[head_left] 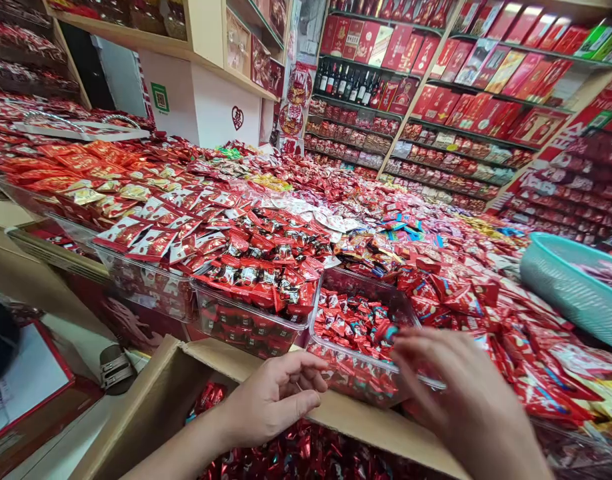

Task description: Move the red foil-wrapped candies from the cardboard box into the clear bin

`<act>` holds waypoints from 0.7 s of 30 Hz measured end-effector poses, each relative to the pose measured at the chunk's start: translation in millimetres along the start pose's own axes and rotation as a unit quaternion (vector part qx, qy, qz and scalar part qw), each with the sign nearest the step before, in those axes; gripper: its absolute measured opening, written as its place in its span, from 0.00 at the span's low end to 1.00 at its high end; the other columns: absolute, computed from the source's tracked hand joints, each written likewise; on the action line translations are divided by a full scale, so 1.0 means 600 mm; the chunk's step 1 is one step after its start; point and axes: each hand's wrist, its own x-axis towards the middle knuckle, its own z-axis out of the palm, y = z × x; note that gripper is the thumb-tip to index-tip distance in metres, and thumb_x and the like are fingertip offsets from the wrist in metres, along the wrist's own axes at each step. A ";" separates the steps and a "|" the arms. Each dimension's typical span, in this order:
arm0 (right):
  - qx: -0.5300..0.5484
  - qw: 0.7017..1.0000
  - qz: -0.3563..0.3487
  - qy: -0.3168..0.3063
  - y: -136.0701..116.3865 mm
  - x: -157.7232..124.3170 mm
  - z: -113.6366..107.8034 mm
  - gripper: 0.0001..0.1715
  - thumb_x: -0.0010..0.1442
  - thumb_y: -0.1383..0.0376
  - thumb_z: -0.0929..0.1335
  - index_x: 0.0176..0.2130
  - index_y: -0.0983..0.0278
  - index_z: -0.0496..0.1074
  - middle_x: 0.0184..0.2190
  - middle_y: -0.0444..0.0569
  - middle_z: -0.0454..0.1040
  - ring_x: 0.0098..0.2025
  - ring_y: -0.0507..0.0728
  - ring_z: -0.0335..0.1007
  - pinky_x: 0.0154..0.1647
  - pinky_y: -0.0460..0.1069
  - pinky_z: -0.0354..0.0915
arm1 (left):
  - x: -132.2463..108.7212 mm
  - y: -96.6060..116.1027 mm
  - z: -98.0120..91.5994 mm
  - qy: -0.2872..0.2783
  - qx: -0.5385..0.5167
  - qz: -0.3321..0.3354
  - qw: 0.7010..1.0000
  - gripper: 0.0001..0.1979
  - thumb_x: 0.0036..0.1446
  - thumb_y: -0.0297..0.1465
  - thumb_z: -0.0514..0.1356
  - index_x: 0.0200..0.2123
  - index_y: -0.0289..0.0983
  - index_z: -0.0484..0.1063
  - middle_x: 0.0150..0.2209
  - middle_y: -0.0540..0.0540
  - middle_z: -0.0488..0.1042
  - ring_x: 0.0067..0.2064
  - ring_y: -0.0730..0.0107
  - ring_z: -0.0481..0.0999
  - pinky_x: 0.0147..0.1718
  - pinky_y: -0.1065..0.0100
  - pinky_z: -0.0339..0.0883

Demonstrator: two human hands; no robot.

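My left hand (281, 397) hovers over the front of an open cardboard box (216, 357), fingers curled and apart, with nothing seen in it. The box holds many red wrapped sweets (306, 453). My right hand (446, 380), blurred, is at the right front corner of a clear plastic bin (346, 357) partly filled with small red and teal sweets (353, 323). A red and teal piece (386, 333) shows at its fingertips; whether they grip it is unclear. Left of that bin stands a fuller bin (249, 327) of red and black packets.
Heaped bins of red packets (156, 233) spread across the display. A turquoise basket (571, 287) stands at the right. Behind are shelves with boxes and bottles (351, 87). On the floor at left are a sandal (117, 367) and a red-edged box (36, 380).
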 end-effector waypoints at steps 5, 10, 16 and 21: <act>-0.152 0.957 0.082 -0.234 0.067 0.071 0.019 0.09 0.51 0.61 0.63 0.24 0.64 0.66 0.21 0.47 0.69 0.26 0.55 0.65 0.26 0.47 0.58 | -0.002 -0.004 0.000 -0.002 0.027 -0.009 1.000 0.10 0.52 0.28 0.54 0.40 0.38 0.64 0.36 0.47 0.68 0.35 0.73 0.66 0.35 0.70 0.61; -0.214 0.897 0.114 -0.369 0.082 0.087 0.093 0.10 0.51 0.65 0.62 0.28 0.68 0.69 0.27 0.55 0.73 0.31 0.58 0.69 0.26 0.47 0.57 | -0.003 -0.003 -0.001 -0.004 0.032 0.000 0.999 0.10 0.52 0.28 0.54 0.39 0.37 0.65 0.35 0.47 0.69 0.34 0.74 0.66 0.34 0.71 0.61; -0.210 0.870 0.134 -0.426 0.097 0.066 0.131 0.12 0.49 0.71 0.61 0.30 0.70 0.72 0.29 0.59 0.74 0.33 0.63 0.70 0.25 0.48 0.60 | -0.005 -0.007 -0.001 -0.012 0.030 0.024 0.999 0.11 0.51 0.27 0.54 0.40 0.36 0.65 0.35 0.46 0.69 0.33 0.74 0.67 0.34 0.71 0.62; -0.201 0.856 0.140 -0.455 0.105 0.063 0.144 0.11 0.47 0.70 0.62 0.29 0.68 0.73 0.29 0.58 0.74 0.32 0.62 0.71 0.24 0.48 0.60 | -0.005 -0.007 -0.002 -0.011 0.038 0.026 0.999 0.10 0.51 0.27 0.54 0.39 0.35 0.66 0.35 0.45 0.69 0.33 0.74 0.67 0.34 0.71 0.62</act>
